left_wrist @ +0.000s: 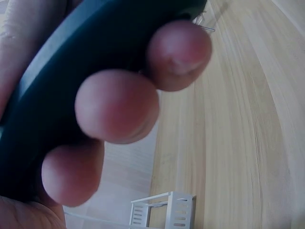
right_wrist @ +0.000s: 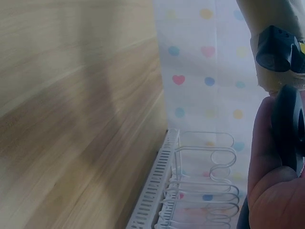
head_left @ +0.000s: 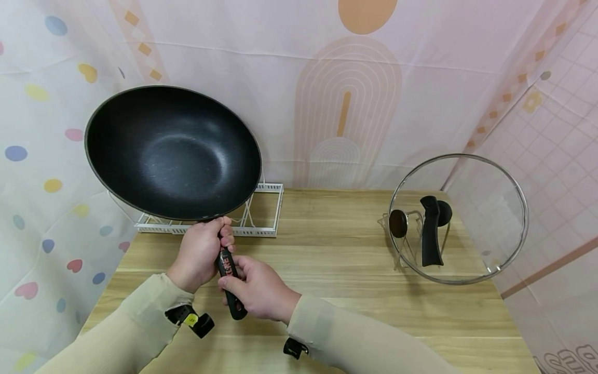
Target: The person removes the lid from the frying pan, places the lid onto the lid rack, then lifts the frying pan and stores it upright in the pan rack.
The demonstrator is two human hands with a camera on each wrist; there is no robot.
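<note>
A large black wok [head_left: 173, 156] is held up at the left of the head view, its dark inside facing me. My left hand [head_left: 198, 254] grips the black handle [head_left: 227, 262] close to the pan. Farther down that handle, near its end, my right hand [head_left: 263, 288] holds it with the thumb on top. In the left wrist view, curled fingertips [left_wrist: 116, 105] wrap around the dark handle [left_wrist: 62, 81]. Part of the right hand [right_wrist: 276, 195] shows against the handle [right_wrist: 287, 124] in the right wrist view. Behind and below the wok stands a white rack [head_left: 267, 232], partly hidden by it.
At the right, a clear glass lid [head_left: 486, 208] with a metal rim and black handle [head_left: 431, 231] leans upright on a wire stand [head_left: 411, 249]. The wooden table [head_left: 336, 311] meets patterned curtains [head_left: 261, 62] at the back and sides. White wire loops [right_wrist: 228, 191] rise from the rack.
</note>
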